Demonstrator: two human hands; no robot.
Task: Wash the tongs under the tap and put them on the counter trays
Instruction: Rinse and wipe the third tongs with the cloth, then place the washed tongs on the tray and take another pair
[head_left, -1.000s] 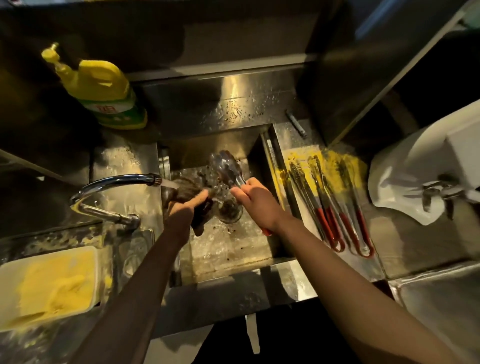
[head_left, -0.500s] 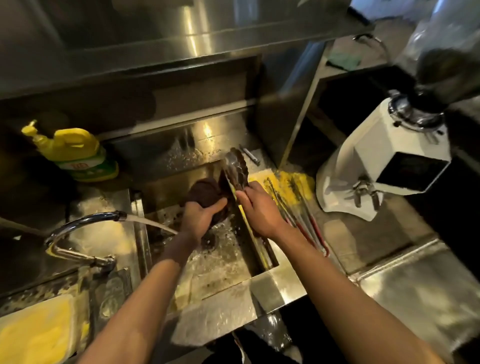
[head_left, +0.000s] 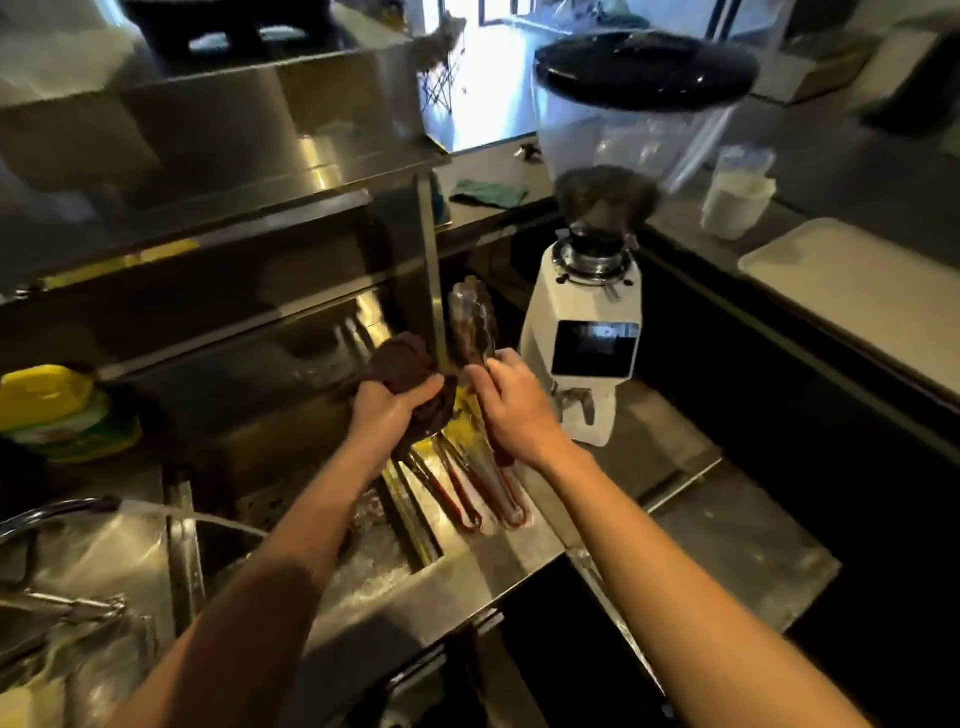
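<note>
Steel tongs (head_left: 470, 322) stand upright over the desk (head_left: 483, 566) edge by the sink (head_left: 363, 561), between a steel post (head_left: 431, 270) and one white grinder (head_left: 587, 332). Right hand (head_left: 511, 410) grip holds them; left hand (head_left: 392, 410) grip bunches one brown cloth (head_left: 402, 358). At least two red-handled tongs (head_left: 462, 499) lie below.

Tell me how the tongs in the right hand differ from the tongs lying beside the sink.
The held tongs stand nearly upright, gripped by the right hand; the lying tongs rest flat on the counter. The held tongs show their scalloped head; the lying tongs show red handles, their heads hidden. Both are metal.
</note>
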